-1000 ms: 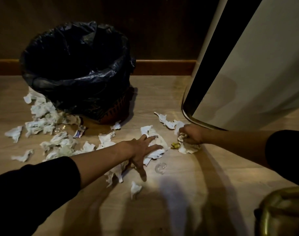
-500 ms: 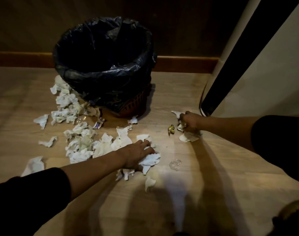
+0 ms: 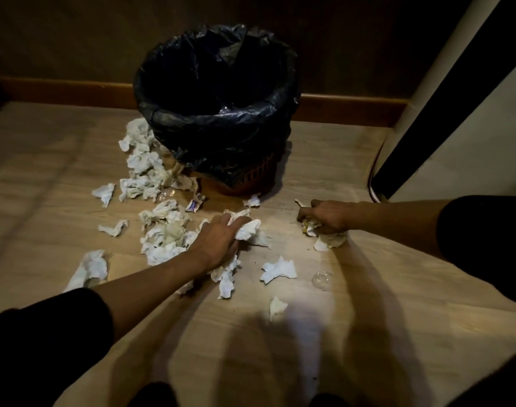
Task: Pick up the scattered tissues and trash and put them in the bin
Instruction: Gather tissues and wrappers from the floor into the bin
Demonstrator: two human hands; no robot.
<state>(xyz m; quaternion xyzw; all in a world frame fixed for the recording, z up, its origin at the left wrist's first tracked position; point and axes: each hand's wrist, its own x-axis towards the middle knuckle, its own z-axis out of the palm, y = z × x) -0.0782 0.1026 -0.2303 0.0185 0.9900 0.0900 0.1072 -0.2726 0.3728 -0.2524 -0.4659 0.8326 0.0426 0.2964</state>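
A bin (image 3: 218, 113) lined with a black bag stands on the wooden floor by the wall. Crumpled white tissues (image 3: 151, 177) lie scattered to its left and in front. My left hand (image 3: 218, 239) presses down on a bunch of tissues (image 3: 250, 230), fingers curled over them. My right hand (image 3: 327, 215) is closed around a wad of tissues (image 3: 330, 240) on the floor to the right. Loose tissues (image 3: 278, 270) lie between my hands and nearer me. A small wrapper (image 3: 193, 205) sits near the bin's base.
A white cabinet with a dark edge (image 3: 444, 113) rises at the right. A clear plastic bit (image 3: 321, 279) lies on the floor near my right arm. A brown skirting board (image 3: 60, 91) runs along the wall behind the bin.
My left hand has raked tissues closer to the bin. My right hand has kept gripping its wad and gathered the yellow scrap under it. The view has shifted left.
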